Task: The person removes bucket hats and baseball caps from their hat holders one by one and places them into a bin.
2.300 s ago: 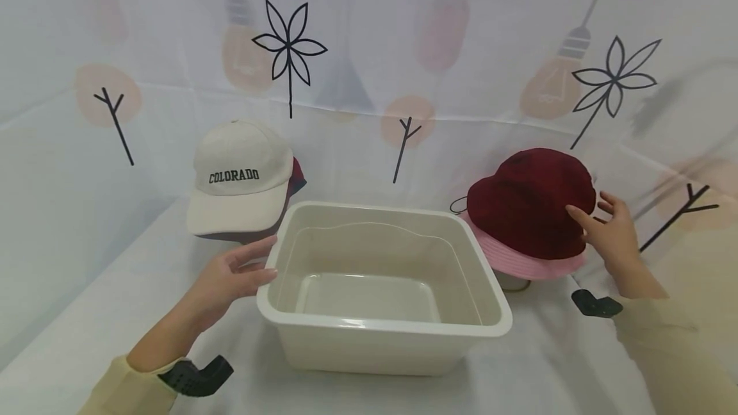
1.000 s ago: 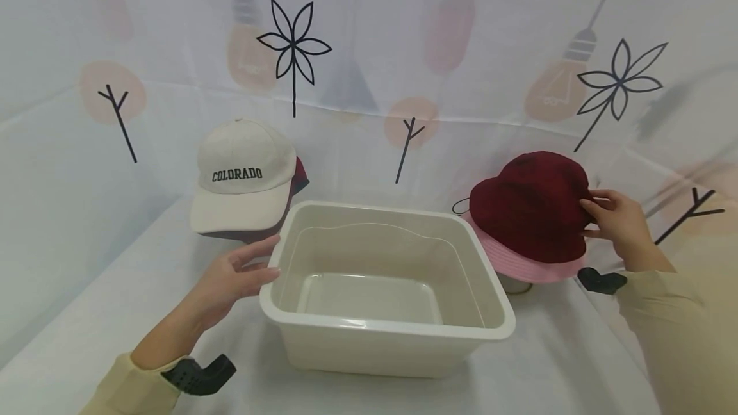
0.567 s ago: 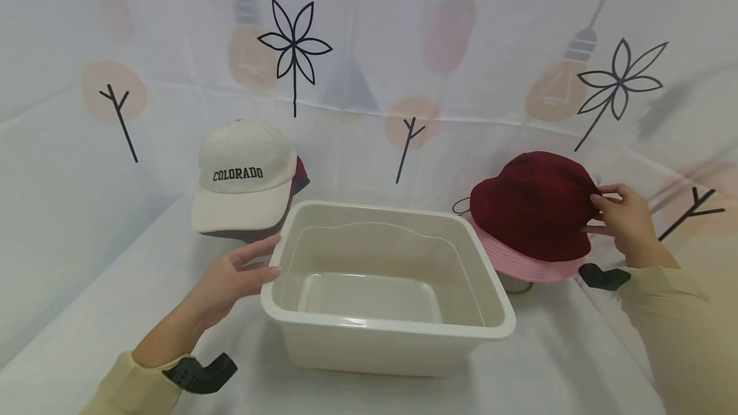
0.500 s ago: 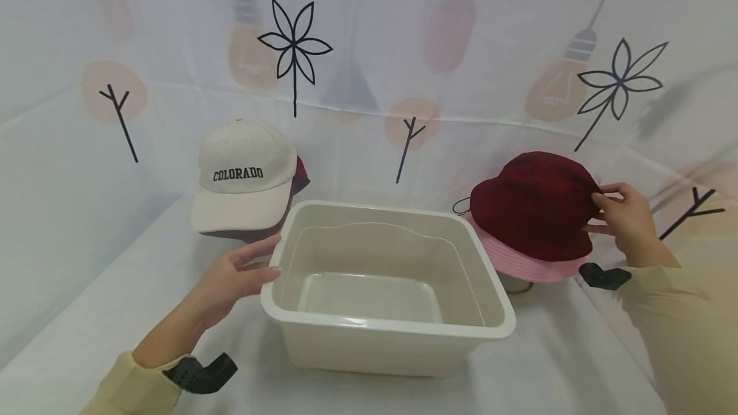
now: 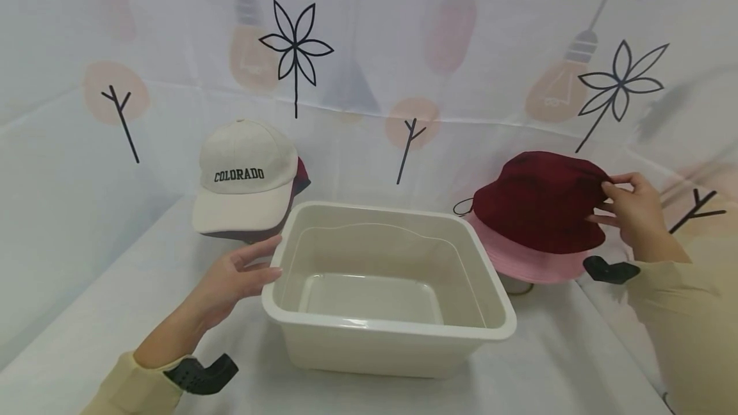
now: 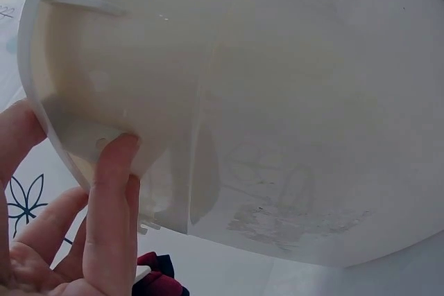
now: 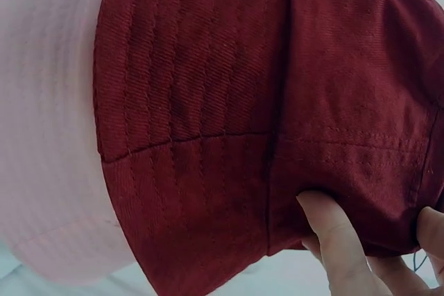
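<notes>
Head camera looks down on a cream plastic tub [image 5: 398, 338] standing on the white-draped tabletop [image 5: 86, 312], between the person's two hands. Their left hand [image 5: 233, 280] rests against the tub's left rim, the fingers [image 5: 262, 272] straight and relaxed, the tips touching the plastic and holding nothing. From the left wrist view, one finger [image 6: 114, 192] lies flat along the outer wall of the tub [image 6: 277, 102] just under the rim, with the thumb beside it.

To the right of the tub, a dark red bucket hat [image 5: 539, 203] sits on top of a pink bucket hat [image 5: 521, 261], whose brim shows below it. The right hand [image 5: 631, 210] pinches the red hat's right edge, fingers [image 5: 617, 179] curled over the top of the fabric and others beneath it. The red hat's right side is lifted off the pink brim there, while its left side is still down on the pink hat. In the right wrist view, fingertips [image 7: 333, 233] press into the red cloth [image 7: 229, 102] near its stitched hem, with the pink hat [image 7: 48, 116] alongside.

Behind the tub's left corner sits a cream baseball cap [image 5: 242, 175] printed COLORADO, stacked over another cap of which only a dark red and navy edge [image 5: 298, 177] shows. A printed white cloth [image 5: 403, 37] with bulbs and flowers forms the backdrop.
</notes>
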Available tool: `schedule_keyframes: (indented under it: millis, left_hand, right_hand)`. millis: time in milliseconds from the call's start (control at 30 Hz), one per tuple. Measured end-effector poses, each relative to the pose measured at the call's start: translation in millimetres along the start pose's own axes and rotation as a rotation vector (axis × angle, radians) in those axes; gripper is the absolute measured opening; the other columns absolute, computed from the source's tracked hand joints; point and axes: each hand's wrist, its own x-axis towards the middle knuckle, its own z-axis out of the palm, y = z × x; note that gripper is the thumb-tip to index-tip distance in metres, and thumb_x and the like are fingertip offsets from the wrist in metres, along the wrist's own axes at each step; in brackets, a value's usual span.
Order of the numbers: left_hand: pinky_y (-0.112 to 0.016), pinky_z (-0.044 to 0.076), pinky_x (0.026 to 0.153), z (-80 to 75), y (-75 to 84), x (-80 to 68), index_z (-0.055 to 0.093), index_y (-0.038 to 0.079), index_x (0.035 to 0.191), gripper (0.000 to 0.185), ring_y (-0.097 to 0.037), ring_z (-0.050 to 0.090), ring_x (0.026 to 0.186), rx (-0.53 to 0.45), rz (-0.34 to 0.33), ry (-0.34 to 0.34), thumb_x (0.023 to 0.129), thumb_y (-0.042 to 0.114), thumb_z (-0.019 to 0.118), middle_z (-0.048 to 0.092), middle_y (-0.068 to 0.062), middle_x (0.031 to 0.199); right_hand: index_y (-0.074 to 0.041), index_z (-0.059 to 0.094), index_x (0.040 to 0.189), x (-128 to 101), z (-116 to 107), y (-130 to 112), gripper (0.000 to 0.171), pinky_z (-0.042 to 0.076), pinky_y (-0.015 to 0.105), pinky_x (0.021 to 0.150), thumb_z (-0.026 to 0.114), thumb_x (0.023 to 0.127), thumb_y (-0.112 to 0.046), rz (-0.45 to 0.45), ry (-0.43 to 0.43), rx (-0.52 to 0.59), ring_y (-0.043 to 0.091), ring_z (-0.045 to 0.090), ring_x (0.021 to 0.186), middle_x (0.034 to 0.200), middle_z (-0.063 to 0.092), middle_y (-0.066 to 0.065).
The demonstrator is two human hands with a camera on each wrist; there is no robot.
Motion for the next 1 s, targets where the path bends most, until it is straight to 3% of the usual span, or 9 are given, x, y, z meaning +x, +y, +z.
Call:
schedule_keyframes:
  millis: [333,533,700,1000]
  left_hand:
    - [-0.045,0.046,0.09,0.2,-0.6,-0.3,0.035,0.007,0.144,0.068,-0.032,0.048,0.121,-0.002,-0.002,0.005,0.085,0.02,0.067,0.037,-0.018,0.143]
    - [-0.045,0.045,0.091,0.3,0.0,-1.2,0.035,0.006,0.144,0.068,-0.033,0.047,0.121,-0.007,-0.002,0.0,0.086,0.02,0.067,0.037,-0.018,0.143]
    - [-0.045,0.046,0.09,0.3,-0.2,-1.1,0.034,0.006,0.144,0.068,-0.033,0.047,0.121,-0.016,0.004,-0.008,0.086,0.019,0.067,0.036,-0.019,0.143]
    - [-0.045,0.045,0.091,-0.3,-0.7,-0.2,0.033,0.005,0.144,0.068,-0.033,0.046,0.122,-0.022,0.008,-0.018,0.086,0.018,0.066,0.034,-0.019,0.144]
  right_hand:
    - [-0.018,0.041,0.099,0.8,10.4,-12.9,0.009,0.055,0.034,0.05,0.048,0.095,-0.015,0.02,0.09,0.032,0.01,0.06,0.062,0.09,0.05,-0.003]
    - [-0.018,0.04,0.1,0.8,18.6,-23.5,0.01,0.054,0.034,0.049,0.046,0.096,-0.012,-0.006,0.1,0.122,0.013,0.06,0.061,0.096,0.048,-0.002]
    - [-0.02,0.041,0.099,0.0,26.9,-31.6,0.01,0.054,0.034,0.048,0.048,0.096,-0.013,-0.012,0.109,0.13,0.011,0.06,0.063,0.105,0.043,0.0]
    - [-0.019,0.04,0.099,-1.4,39.0,-46.7,0.011,0.054,0.035,0.047,0.045,0.096,-0.01,-0.036,0.139,0.17,0.014,0.06,0.062,0.105,0.046,-0.002]
